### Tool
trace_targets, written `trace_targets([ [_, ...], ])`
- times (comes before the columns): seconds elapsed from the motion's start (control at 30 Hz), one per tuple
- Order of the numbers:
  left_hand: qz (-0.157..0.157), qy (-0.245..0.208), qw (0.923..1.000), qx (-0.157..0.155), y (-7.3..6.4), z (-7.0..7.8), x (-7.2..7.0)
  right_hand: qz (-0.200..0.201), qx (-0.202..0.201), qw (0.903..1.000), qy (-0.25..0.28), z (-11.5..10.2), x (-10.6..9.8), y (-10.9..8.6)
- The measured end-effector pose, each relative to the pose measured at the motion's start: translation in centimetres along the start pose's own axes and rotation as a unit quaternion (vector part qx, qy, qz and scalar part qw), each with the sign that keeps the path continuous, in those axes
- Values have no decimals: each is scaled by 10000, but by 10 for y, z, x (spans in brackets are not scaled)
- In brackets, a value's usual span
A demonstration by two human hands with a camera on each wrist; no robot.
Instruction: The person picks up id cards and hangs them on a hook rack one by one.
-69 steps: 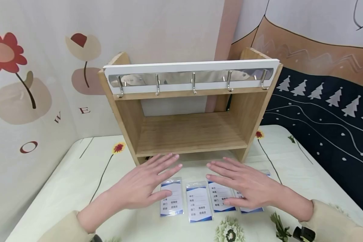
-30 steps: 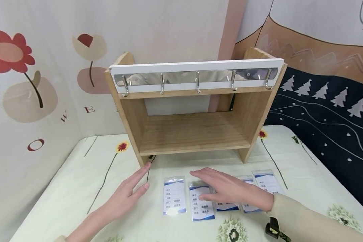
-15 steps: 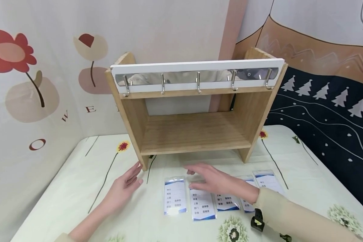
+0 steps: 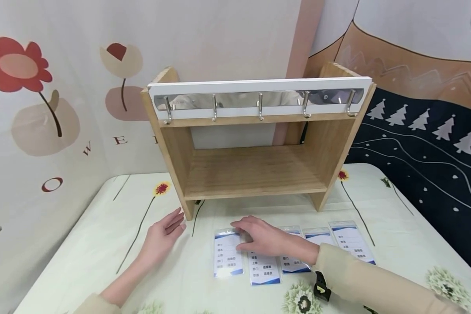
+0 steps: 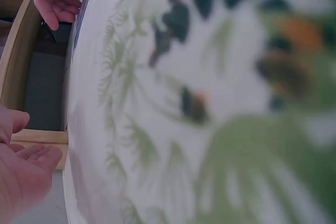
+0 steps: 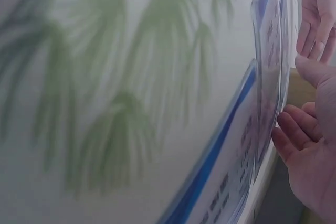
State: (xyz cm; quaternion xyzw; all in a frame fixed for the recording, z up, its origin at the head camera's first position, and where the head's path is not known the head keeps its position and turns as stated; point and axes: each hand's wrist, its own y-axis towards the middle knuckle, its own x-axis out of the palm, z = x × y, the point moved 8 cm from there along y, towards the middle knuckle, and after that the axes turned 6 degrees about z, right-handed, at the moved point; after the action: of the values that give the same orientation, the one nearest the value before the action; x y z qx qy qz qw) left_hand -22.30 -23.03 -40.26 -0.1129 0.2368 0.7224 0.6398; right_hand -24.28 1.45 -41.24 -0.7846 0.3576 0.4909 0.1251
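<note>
So there's a row of five badge cards lying flat on the worktop, which has a pale flower-print cover, and a wooden shelf unit stands behind them toward the back edge. The right hand is over the left end of the row. Its fingertips are near the top edge of the leftmost card, with the thumb by that card's right side. The fingers are a bit bent, there's an obvious gap between them and the thumb, and it hasn't got a grip on anything. Can't tell if the fingertips actually touch the card.

That hand covers the upper part of the second card and some of the third card. The beige sleeve hides the bottom of the fourth card. The fifth card is the one closest to the worktop's right edge. They're white with blue bands, in clear holders.

The left hand is off toward the worktop's left edge, just beside the shelf's front left leg. Fingers loose and lightly curved, thumb a little apart, holding nothing; can't tell if it's touching the wood.

Up top, the shelf has a white board with a shiny metal strip and five hooks along it.
</note>
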Motion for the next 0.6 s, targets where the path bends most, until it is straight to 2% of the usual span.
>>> trace_targets([
  [0.23, 101, -287, 9989, -369, 5, -5, 9, 233, -41, 9995, -206, -1, 2, 5],
  [0.43, 351, -185, 9982, -451, 11, -8, 15, 282, 64, 9994, -166, -2, 2, 11],
  [0.6, 673, -49, 9962, -548, 13, -12, 15, 242, 335, 9991, -9, -2, 2, 22],
])
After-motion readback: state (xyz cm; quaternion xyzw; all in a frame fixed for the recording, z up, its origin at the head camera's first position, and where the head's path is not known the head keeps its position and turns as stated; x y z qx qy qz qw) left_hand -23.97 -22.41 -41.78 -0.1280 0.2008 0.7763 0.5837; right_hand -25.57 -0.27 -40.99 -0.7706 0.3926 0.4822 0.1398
